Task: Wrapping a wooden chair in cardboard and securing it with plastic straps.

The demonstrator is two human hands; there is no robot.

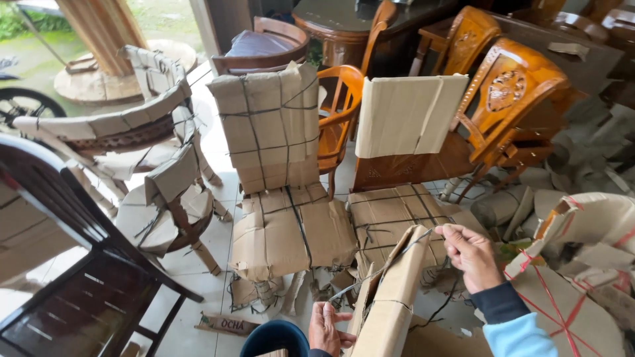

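Observation:
A long piece wrapped in brown cardboard (390, 297) stands tilted in front of me at the bottom centre. My left hand (327, 328) rests against its lower left side, fingers apart. My right hand (471, 254) pinches a dark strap (397, 256) that runs from the cardboard's top edge, pulling it up and to the right. Just behind stand two chairs wrapped in cardboard and tied with dark straps: one fully covered (281, 178), one with its seat covered and a loose cardboard sheet on its back (403, 165).
More cardboard-wrapped chairs (142, 165) stand at left, with a dark wooden chair (79, 277) in the near left corner. Carved orange-brown chairs (509, 99) and a dark round table (337, 20) fill the back. Cardboard scraps with red straps (575, 277) pile up at right. The floor is pale tile.

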